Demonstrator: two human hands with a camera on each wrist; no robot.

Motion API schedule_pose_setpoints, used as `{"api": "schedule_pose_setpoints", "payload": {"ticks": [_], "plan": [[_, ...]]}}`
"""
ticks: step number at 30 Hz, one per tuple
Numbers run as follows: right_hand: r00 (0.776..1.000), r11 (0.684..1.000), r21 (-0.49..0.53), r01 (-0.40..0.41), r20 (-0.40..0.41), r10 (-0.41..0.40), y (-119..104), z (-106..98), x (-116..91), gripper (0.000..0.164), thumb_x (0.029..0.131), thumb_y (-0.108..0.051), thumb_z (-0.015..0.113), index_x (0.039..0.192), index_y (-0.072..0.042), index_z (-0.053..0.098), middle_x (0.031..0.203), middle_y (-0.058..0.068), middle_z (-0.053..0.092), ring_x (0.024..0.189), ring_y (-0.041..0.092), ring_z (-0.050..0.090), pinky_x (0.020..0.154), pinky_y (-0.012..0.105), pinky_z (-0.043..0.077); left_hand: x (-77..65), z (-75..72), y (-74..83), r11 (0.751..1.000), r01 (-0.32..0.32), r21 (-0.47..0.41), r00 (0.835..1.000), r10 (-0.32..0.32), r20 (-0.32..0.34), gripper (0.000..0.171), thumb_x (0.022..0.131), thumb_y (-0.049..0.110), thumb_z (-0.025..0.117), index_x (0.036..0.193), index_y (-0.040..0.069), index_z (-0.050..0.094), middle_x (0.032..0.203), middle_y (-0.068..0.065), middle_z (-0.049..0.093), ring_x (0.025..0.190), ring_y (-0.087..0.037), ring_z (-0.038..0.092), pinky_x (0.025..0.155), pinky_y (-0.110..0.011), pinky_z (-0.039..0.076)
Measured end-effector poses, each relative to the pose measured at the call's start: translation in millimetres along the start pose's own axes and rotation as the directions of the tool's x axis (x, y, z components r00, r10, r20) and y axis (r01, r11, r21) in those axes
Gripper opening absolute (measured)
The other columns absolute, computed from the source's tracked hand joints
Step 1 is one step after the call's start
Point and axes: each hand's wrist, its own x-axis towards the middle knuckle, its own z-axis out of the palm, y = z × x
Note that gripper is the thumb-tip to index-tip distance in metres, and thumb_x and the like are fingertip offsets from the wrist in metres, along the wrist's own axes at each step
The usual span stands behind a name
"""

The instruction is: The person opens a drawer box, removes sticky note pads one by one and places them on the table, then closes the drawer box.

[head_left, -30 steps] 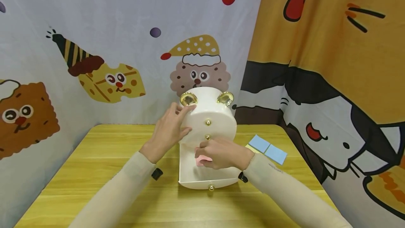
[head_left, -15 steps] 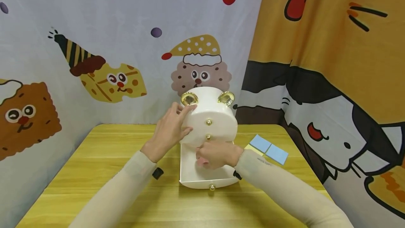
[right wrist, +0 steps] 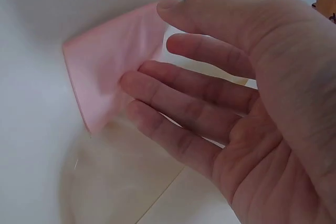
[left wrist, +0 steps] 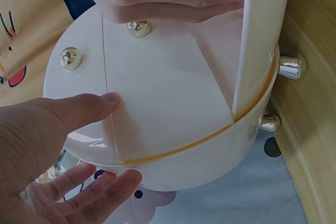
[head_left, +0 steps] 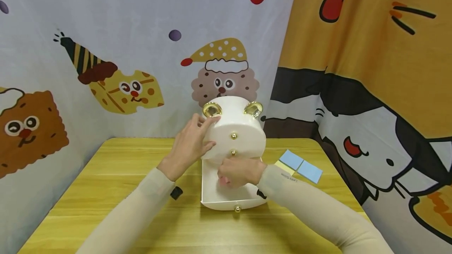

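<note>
A white rounded storage box (head_left: 247, 142) with gold ears and gold knobs stands on the table, its bottom drawer (head_left: 207, 189) pulled out. My left hand (head_left: 188, 148) rests on the box's left side. In the left wrist view its thumb lies flat on the front, while the other fingers (left wrist: 107, 195) touch the curved outer wall. Inside the drawer, my right hand (head_left: 241, 171) is at a pink sticky-note pad (right wrist: 105, 64). The right wrist view has the thumb at one corner of the pad and long, loosely extended fingers (right wrist: 163, 90) along its near side.
Two blue note pads (head_left: 310, 171) and a partly covered yellow one (head_left: 285, 167) lie on the wooden table (head_left: 134, 183), right of the box. Behind the box hangs a cartoon-print curtain (head_left: 141, 11). The drawer front has a gold knob (head_left: 237, 208).
My right hand has moved slightly left and inward in the drawer, and the pink pad shows less beneath it. My left hand stays at the same spot on the box.
</note>
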Motion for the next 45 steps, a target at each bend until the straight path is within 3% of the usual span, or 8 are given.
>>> {"api": "schedule_pose_setpoints", "payload": {"ticks": [3,10,18,27,33,42,45], "plan": [[1.000,1.000,0.022,-0.016,0.012,0.016,-5,-8,-1,0.003,0.103,-0.016,0.085,0.105,-0.017,0.087,0.090,-0.006,0.081,0.072,0.005,0.063,0.069,0.020,0.054,-0.8,0.4,-0.1,1.000,0.000,-0.002,1.000,0.000,-0.003,0.085,0.095,0.024,0.101,0.169,0.032,0.059,0.139,-0.017,0.062,0.119,-0.037,0.074,0.075,-0.050,0.072],[0.999,0.999,0.025,-0.036,-0.007,0.036,-8,-7,-1,0.015,0.105,-0.020,0.084,0.119,-0.016,0.087,0.103,-0.001,0.085,0.077,0.009,0.069,0.073,0.023,0.060,-1.3,1.8,-1.9,1.000,-0.010,0.000,1.000,0.010,-0.022,0.085,0.094,0.023,0.102,0.168,0.031,0.060,0.137,-0.017,0.063,0.118,-0.037,0.074,0.077,-0.050,0.072],[0.997,0.996,-0.035,-0.080,0.001,0.080,-4,5,0,0.046,0.094,-0.026,0.096,0.138,-0.023,0.082,0.121,-0.002,0.085,0.091,0.013,0.079,0.084,0.029,0.068,-1.0,1.9,-0.8,1.000,-0.026,0.008,0.999,0.026,-0.027,0.084,0.094,0.023,0.102,0.167,0.030,0.061,0.136,-0.018,0.063,0.118,-0.038,0.075,0.077,-0.050,0.073],[0.997,0.991,-0.117,-0.070,0.007,0.072,3,16,2,0.048,0.086,-0.034,0.103,0.127,-0.025,0.078,0.112,-0.008,0.084,0.087,0.013,0.076,0.083,0.029,0.069,-2.0,2.6,-0.8,1.000,-0.027,0.002,0.999,0.027,-0.035,0.084,0.094,0.023,0.102,0.167,0.030,0.061,0.136,-0.018,0.063,0.118,-0.038,0.074,0.073,-0.050,0.072],[0.997,0.982,-0.176,-0.073,-0.018,0.071,8,27,2,0.054,0.087,-0.040,0.101,0.132,-0.028,0.073,0.113,-0.005,0.083,0.093,0.015,0.077,0.087,0.033,0.070,-1.4,1.4,-0.3,1.000,-0.025,0.004,0.999,0.026,-0.032,0.085,0.094,0.023,0.102,0.168,0.031,0.059,0.138,-0.018,0.063,0.118,-0.038,0.074,0.075,-0.050,0.072],[0.996,0.977,-0.194,-0.083,0.018,0.089,-2,16,-4,0.054,0.087,-0.034,0.097,0.132,-0.026,0.068,0.105,-0.004,0.080,0.084,0.014,0.073,0.073,0.032,0.067,-3.1,1.7,0.9,1.000,-0.026,0.003,0.999,0.026,-0.041,0.087,0.092,0.024,0.103,0.168,0.029,0.060,0.137,-0.019,0.064,0.116,-0.038,0.074,0.073,-0.049,0.071],[0.993,0.972,-0.214,-0.095,0.049,0.108,-10,5,-7,0.051,0.091,-0.034,0.095,0.134,-0.025,0.068,0.107,-0.003,0.081,0.086,0.014,0.073,0.077,0.031,0.067,-3.2,2.2,0.5,1.000,-0.023,0.008,0.999,0.023,-0.043,0.087,0.092,0.024,0.103,0.168,0.030,0.060,0.137,-0.018,0.064,0.116,-0.038,0.074,0.074,-0.050,0.071]]}}
